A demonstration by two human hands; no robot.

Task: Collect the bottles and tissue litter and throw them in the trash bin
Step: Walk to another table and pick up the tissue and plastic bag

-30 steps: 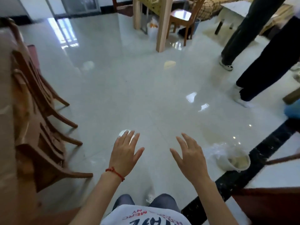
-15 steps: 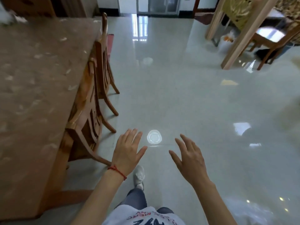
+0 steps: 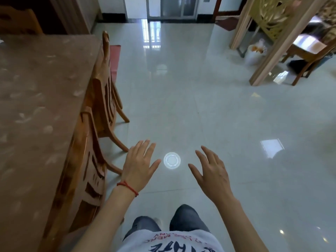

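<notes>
My left hand, with a red string around the wrist, hovers over the glossy tiled floor with fingers spread and nothing in it. My right hand is held the same way a little to the right, also holding nothing. Between them a round white bright spot lies on the floor; it looks like a lamp's reflection. A white lined bin with orange scraps inside stands far off at the right by a wooden post. No bottle is in view. A small white scrap shows at the table's far left edge.
A brown marble-topped table fills the left, with two wooden chairs tucked against it. A carved wooden screen and post and another chair stand at the back right. Glass doors are straight ahead.
My view has swung left: the table and chairs now fill the left, and the standing person's legs and the nearby white bin have left the picture. Both hands stay open.
</notes>
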